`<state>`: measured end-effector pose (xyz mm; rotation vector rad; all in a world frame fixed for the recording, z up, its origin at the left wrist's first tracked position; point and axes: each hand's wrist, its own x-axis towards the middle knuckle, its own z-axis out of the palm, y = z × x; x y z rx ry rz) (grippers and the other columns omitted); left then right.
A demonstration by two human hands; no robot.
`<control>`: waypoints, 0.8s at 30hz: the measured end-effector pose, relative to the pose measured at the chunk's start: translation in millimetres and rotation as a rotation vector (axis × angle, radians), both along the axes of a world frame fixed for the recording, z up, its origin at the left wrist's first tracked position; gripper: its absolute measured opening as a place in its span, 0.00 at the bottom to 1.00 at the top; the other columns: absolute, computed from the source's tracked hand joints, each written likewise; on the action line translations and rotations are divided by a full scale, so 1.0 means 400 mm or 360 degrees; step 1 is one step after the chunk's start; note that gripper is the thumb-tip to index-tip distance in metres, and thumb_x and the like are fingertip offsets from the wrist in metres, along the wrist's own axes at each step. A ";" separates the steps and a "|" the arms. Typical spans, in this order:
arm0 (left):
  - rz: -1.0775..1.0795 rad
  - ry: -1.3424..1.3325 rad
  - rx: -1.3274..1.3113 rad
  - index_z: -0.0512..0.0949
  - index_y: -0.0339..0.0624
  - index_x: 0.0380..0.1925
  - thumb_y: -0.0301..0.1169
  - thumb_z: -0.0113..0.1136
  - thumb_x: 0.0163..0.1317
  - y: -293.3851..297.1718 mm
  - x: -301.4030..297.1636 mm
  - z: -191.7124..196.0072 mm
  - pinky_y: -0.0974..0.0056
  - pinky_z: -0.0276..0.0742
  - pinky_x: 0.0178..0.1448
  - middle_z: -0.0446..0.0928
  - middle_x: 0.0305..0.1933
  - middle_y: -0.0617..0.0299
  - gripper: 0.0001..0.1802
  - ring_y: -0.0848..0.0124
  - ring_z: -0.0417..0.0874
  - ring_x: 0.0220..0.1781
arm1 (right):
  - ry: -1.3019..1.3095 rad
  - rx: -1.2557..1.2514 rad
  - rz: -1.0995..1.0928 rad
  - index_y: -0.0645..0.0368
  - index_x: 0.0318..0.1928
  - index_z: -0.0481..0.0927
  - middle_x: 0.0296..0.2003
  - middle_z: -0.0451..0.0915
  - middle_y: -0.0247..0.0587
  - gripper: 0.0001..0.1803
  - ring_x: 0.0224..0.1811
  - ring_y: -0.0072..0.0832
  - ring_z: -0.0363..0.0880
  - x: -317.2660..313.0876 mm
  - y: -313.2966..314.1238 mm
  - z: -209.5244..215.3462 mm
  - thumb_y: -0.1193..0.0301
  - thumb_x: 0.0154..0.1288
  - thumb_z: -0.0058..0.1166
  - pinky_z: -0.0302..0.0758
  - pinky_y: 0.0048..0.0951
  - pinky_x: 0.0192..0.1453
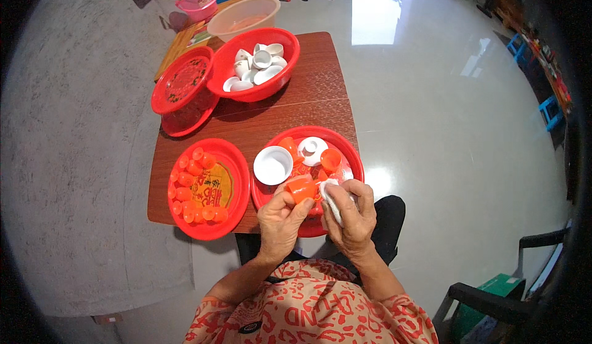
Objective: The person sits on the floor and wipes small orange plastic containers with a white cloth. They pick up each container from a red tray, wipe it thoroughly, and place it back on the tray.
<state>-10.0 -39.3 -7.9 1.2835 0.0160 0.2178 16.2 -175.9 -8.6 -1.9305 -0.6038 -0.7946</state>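
My left hand (pixel 279 223) grips a small orange plastic cup (pixel 301 190) by its bowl, tilted on its side. A white cloth (pixel 333 203) is bunched in my right hand (pixel 354 220), pressed near the cup's stem end. Both hands hover over the near part of a red tray (pixel 356 159). On that tray are a white bowl (pixel 272 165), a white lid (pixel 312 151) with a round knob, and several more orange cups (pixel 330 159). To the left, a red plate (pixel 240 197) with a yellow printed centre carries several small orange cups (pixel 184 193) around its left side.
Farther back on the brown table (pixel 320 85), a red basin (pixel 291 66) holds several white cups and bowls. Stacked red trays (pixel 165 101) lean beside it. Beyond are a pale plastic basin (pixel 270 14) and a pink basket (pixel 196 9). A black-armed chair (pixel 493 304) stands at lower right.
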 end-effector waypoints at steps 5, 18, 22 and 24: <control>0.0094 0.0036 -0.0207 0.76 0.32 0.35 0.21 0.57 0.64 -0.005 0.004 -0.010 0.68 0.71 0.59 0.74 0.52 0.57 0.02 0.74 0.75 0.52 | 0.0159 -0.0097 0.0042 0.66 0.48 0.77 0.42 0.70 0.49 0.22 0.40 0.37 0.75 -0.008 0.040 0.013 0.82 0.49 0.62 0.75 0.30 0.42; -0.0033 0.0280 -0.1017 0.75 0.36 0.46 0.24 0.51 0.68 -0.003 0.013 0.002 0.60 0.68 0.66 0.76 0.54 0.57 0.09 0.69 0.75 0.57 | -0.0102 0.0158 -0.0113 0.61 0.45 0.80 0.39 0.72 0.45 0.23 0.36 0.36 0.73 0.004 0.068 -0.020 0.83 0.44 0.66 0.72 0.31 0.35; -0.0117 0.0334 -0.1099 0.73 0.36 0.52 0.31 0.52 0.68 0.011 0.008 -0.015 0.60 0.68 0.66 0.75 0.57 0.55 0.15 0.66 0.74 0.59 | -0.0059 0.0229 -0.0135 0.62 0.46 0.79 0.39 0.73 0.46 0.21 0.38 0.36 0.74 0.005 0.078 -0.037 0.84 0.47 0.64 0.73 0.32 0.37; -0.0162 0.0395 -0.1129 0.71 0.36 0.54 0.34 0.52 0.69 0.008 0.009 -0.007 0.60 0.68 0.66 0.74 0.57 0.56 0.18 0.66 0.74 0.59 | 0.0004 0.0306 -0.0094 0.63 0.45 0.78 0.40 0.74 0.48 0.20 0.38 0.37 0.75 0.006 0.075 -0.045 0.84 0.48 0.63 0.74 0.32 0.38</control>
